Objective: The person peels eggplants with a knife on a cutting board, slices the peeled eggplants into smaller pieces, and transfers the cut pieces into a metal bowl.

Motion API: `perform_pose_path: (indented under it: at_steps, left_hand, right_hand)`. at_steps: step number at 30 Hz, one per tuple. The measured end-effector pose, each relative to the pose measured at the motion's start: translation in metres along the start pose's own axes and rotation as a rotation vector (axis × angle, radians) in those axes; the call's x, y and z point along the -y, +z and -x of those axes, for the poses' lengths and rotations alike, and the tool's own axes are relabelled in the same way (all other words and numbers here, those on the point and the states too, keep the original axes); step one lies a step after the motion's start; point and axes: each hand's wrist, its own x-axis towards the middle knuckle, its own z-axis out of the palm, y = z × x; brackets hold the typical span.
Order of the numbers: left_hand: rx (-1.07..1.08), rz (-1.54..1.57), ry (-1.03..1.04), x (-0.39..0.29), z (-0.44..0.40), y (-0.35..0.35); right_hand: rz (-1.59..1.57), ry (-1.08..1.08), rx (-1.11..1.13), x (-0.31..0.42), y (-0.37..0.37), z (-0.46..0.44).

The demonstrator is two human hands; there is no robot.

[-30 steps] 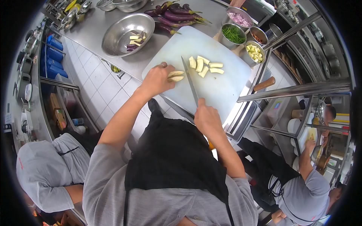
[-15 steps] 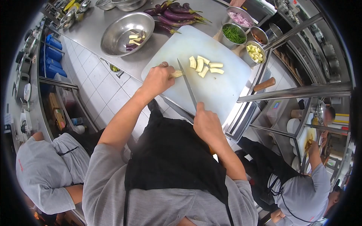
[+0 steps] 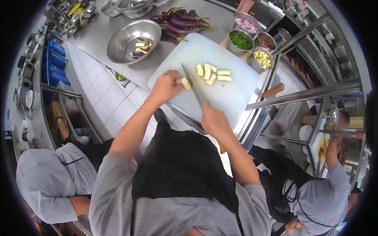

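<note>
On the white cutting board [image 3: 226,100], my left hand [image 3: 166,87] is closed around a pale eggplant piece [image 3: 186,83], with its cut end showing. My right hand [image 3: 215,121] grips the handle of a kitchen knife [image 3: 192,82], whose blade slants up and left just beside that piece. Several cut pale eggplant pieces [image 3: 207,72] lie to the right of the blade. Behind the board's left side stands a steel bowl [image 3: 118,46] holding pale and purple-skinned pieces [image 3: 141,48]. Whole purple eggplants [image 3: 185,24] are heaped at the back of the steel table.
Steel containers at the right hold chopped purple onion [image 3: 247,25], cut green vegetables [image 3: 240,40] and pale cubes [image 3: 262,58]. A wooden handle [image 3: 273,91] lies by a metal rail [image 3: 307,98]. Two people in grey shirts stand at left [image 3: 51,185] and right [image 3: 323,192].
The eggplant piece in my left hand has turned, bringing its cut end into view. My right hand and the knife have shifted slightly. The right co-worker's hand has moved up.
</note>
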Motion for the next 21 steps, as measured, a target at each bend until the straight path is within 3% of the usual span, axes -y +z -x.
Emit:
perform_pose_path:
  at_steps: [3,6,9,12,21]
  left_hand:
    - [0.051,0.754,-0.411,0.022,0.008,0.003]
    - [-0.021,1.322,-0.566,0.001,0.012,-0.015]
    - [0.048,1.639,-0.505,0.006,0.015,-0.019]
    - [0.052,1.787,-0.531,0.002,0.016,-0.021]
    - [0.026,1.733,-0.618,0.003,0.02,-0.023]
  right_hand:
    - [0.035,0.066,-0.07,-0.008,-0.005,0.015]
    - [0.069,0.161,-0.188,-0.023,-0.015,0.022]
    - [0.098,0.216,-0.36,-0.045,-0.021,0.023]
    - [0.132,0.286,-0.417,-0.055,-0.019,0.019]
    - [0.223,0.323,-0.463,-0.078,-0.006,0.004]
